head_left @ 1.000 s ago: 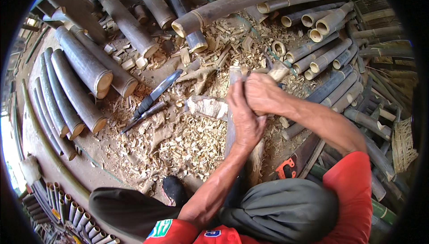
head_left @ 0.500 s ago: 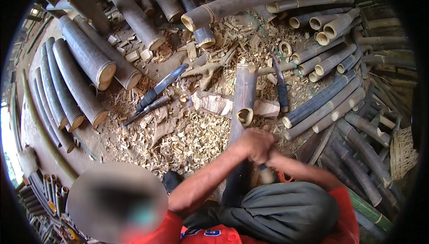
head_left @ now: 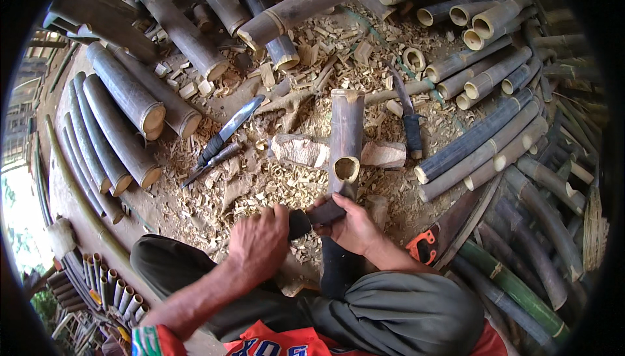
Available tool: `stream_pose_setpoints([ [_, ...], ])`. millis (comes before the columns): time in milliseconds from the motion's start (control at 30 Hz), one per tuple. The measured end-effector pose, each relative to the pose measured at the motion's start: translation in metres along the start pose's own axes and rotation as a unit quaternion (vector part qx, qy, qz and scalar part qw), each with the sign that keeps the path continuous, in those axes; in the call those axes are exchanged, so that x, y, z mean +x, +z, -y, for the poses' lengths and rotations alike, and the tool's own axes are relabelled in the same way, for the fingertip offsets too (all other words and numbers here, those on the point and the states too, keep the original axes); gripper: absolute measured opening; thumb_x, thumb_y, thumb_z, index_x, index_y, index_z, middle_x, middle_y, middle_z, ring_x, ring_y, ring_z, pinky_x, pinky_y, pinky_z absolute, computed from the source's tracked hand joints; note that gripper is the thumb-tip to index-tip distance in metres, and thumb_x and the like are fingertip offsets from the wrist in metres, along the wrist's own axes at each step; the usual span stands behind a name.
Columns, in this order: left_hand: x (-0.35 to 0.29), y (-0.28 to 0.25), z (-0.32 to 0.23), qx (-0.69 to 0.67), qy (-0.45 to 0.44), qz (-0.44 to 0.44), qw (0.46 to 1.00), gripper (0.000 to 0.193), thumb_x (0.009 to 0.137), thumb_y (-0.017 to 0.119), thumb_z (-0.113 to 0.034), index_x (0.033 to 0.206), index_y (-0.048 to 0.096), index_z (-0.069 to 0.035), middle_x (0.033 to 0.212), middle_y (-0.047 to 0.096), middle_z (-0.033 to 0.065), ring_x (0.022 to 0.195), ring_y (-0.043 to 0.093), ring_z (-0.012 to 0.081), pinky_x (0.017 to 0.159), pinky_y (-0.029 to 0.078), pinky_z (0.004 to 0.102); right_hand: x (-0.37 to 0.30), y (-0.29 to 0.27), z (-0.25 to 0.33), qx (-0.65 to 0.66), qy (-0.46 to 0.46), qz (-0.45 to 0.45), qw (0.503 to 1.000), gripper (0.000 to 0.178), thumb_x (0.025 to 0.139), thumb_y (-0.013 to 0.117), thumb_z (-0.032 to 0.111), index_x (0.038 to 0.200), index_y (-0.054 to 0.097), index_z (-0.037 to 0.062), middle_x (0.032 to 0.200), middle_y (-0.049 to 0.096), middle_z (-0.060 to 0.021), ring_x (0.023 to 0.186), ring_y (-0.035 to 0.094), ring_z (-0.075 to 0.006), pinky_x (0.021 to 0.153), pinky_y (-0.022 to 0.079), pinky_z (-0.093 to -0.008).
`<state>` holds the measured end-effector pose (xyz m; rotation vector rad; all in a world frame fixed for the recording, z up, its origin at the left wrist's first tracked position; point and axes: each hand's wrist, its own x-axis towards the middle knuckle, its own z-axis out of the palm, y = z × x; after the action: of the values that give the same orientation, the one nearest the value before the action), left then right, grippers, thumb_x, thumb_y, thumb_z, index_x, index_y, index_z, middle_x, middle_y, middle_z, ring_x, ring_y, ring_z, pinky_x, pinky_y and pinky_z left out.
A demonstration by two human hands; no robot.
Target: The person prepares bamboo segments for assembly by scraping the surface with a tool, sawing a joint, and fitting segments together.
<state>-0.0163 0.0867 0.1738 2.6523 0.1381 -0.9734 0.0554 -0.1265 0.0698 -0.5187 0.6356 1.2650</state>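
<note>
My left hand [head_left: 259,242] is closed round the black handle [head_left: 299,224] of a tool. Joined to that handle, or touching it, is a dark brown flat piece [head_left: 327,213]; whether it is a blade or a sheath I cannot tell. The fingers of my right hand [head_left: 357,227] grip this piece, thumb on top. Just beyond, a thick bamboo section [head_left: 347,121] with a hole cut in its upper side lies across a pale chopped log [head_left: 301,151]. Its near end is partly hidden by my right hand.
A long-bladed knife [head_left: 224,131] lies left of the log, another knife [head_left: 411,128] to the right. An orange-handled saw [head_left: 424,246] rests by my right knee. Bamboo poles [head_left: 133,141] flank both sides; wood shavings [head_left: 260,183] cover the ground.
My hands were together over the bamboo's near end; now they are apart, the left farther left on the black handle. The bamboo looks more upright in view, and the saw shows more fully.
</note>
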Motion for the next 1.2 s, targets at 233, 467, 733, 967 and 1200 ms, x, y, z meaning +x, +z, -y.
stream_pose_setpoints([
  [233,0.065,-0.081,-0.001,0.035,0.07,0.117,0.99,0.02,0.074,0.071,-0.011,0.091,0.067,-0.002,0.084,0.073,0.0182,0.084,0.074,0.0389,0.079,0.057,0.049,0.006,0.0,0.008,0.103,-0.015,0.009,0.994,0.039,0.113,0.046,0.028,0.133,0.062,-0.001,0.115,0.073,-0.0166,0.102,0.073,-0.0295,0.092,0.062,-0.0443],
  [467,0.026,0.11,-0.119,-0.519,-0.159,0.055,0.838,0.06,0.078,0.087,-0.023,0.121,0.061,0.009,0.097,0.073,0.0235,0.088,0.073,0.032,0.084,0.059,0.0458,-0.012,-0.032,0.091,-0.431,0.09,-0.118,0.89,0.031,0.101,0.06,0.03,0.101,0.07,0.0002,0.099,0.075,-0.0176,0.083,0.075,-0.0282,0.058,0.064,-0.0411],
  [733,0.034,-0.055,-0.023,0.083,0.023,0.056,0.995,0.02,0.086,0.069,-0.011,0.101,0.067,0.001,0.081,0.075,0.0152,0.08,0.078,0.0258,0.065,0.061,0.0387,-0.002,-0.005,0.013,0.084,0.033,0.067,0.994,0.035,0.112,0.051,0.03,0.128,0.064,0.0027,0.125,0.071,-0.0199,0.108,0.073,-0.0296,0.097,0.061,-0.0451],
  [967,0.06,-0.032,0.005,-0.067,0.038,0.183,0.98,0.037,0.073,0.078,-0.021,0.101,0.068,0.001,0.094,0.073,0.0233,0.091,0.073,0.0412,0.083,0.058,0.051,-0.007,-0.005,0.024,0.043,0.019,0.002,0.999,0.037,0.109,0.05,0.024,0.127,0.063,-0.0058,0.112,0.074,-0.0222,0.097,0.076,-0.032,0.09,0.064,-0.0449],
  [1200,0.034,0.145,-0.139,-0.563,-0.153,-0.026,0.812,0.054,0.076,0.085,-0.019,0.117,0.062,0.009,0.093,0.073,0.0223,0.085,0.071,0.0288,0.082,0.058,0.0448,-0.011,-0.013,0.095,-0.454,0.106,-0.174,0.868,0.03,0.096,0.057,0.026,0.096,0.07,-0.0021,0.084,0.076,-0.0174,0.056,0.068,-0.0198,0.046,0.057,-0.036],
])
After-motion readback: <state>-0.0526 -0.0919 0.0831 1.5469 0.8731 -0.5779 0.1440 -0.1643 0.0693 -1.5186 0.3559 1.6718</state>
